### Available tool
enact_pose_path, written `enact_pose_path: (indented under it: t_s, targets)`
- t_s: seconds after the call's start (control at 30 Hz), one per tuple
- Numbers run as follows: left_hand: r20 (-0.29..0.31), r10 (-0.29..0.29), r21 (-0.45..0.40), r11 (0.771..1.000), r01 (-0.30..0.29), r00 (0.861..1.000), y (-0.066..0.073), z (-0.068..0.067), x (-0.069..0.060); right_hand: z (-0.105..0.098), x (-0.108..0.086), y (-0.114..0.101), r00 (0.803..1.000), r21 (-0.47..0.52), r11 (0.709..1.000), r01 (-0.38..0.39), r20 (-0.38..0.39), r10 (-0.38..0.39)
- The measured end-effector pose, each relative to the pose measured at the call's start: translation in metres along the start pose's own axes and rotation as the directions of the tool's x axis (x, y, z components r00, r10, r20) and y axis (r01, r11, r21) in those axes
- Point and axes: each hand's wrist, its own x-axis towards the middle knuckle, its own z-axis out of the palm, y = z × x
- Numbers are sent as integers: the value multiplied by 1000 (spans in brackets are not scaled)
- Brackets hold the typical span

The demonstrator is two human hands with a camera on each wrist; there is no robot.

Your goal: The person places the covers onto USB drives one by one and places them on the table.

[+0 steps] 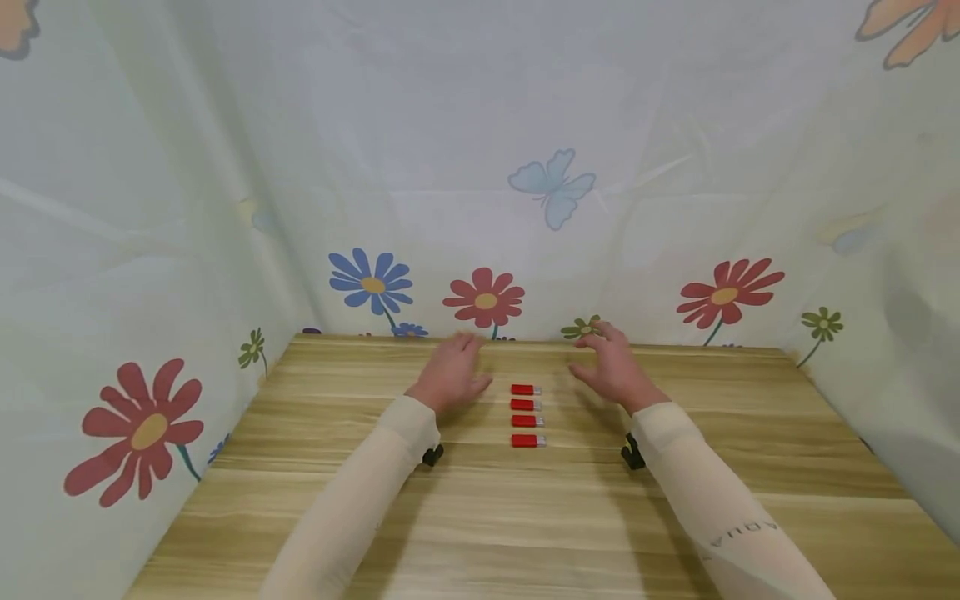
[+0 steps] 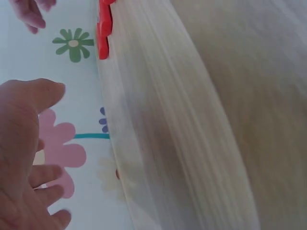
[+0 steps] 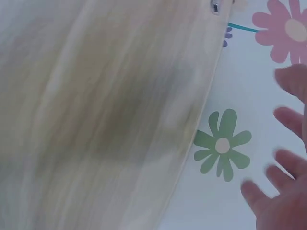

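Several red USB flash drives (image 1: 523,421) with silver plugs lie in a column on the wooden table, their plugs pointing right. In the head view my left hand (image 1: 452,372) is just left of the column, apart from the drives, with nothing in its fingers. On the other side my right hand (image 1: 611,367) hovers with its fingers spread, also holding nothing. The left wrist view shows the red bodies of some drives (image 2: 104,28) at its top, beyond the loosely bent fingers of that hand. A silver plug (image 3: 216,6) shows at the top of the right wrist view.
The wood-grain table (image 1: 570,525) reaches back to a white curtain (image 1: 450,125) printed with flowers and a butterfly, which also hangs along both sides. Dark wrist mounts (image 1: 633,452) sit under the sleeves.
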Motion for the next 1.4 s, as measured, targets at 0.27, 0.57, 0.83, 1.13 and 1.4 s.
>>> enact_pose_path:
  t_s: [0.27, 0.57, 0.83, 1.13, 1.4]
  targets:
    - [-56, -72, 19, 997, 73, 996, -4, -1, -14, -2, -12, 0, 998, -173, 983, -69, -6, 69]
    - [-52, -151, 13, 988, 152, 987, -6, 0, -27, 1, -23, 1, 975, -222, 958, -179, 88, 203]
    - [-74, -179, 20, 983, 181, 981, -2, -1, -35, 0, -29, 5, 967, -239, 952, -193, 119, 226]
    - [-45, -184, 14, 983, 184, 982, 0, -3, -36, 1, -30, 6, 956, -238, 948, -210, 153, 250]
    - [-59, -186, -9, 983, 186, 981, -2, 2, -33, -1, -29, 6, 956, -247, 948, -202, 161, 246]
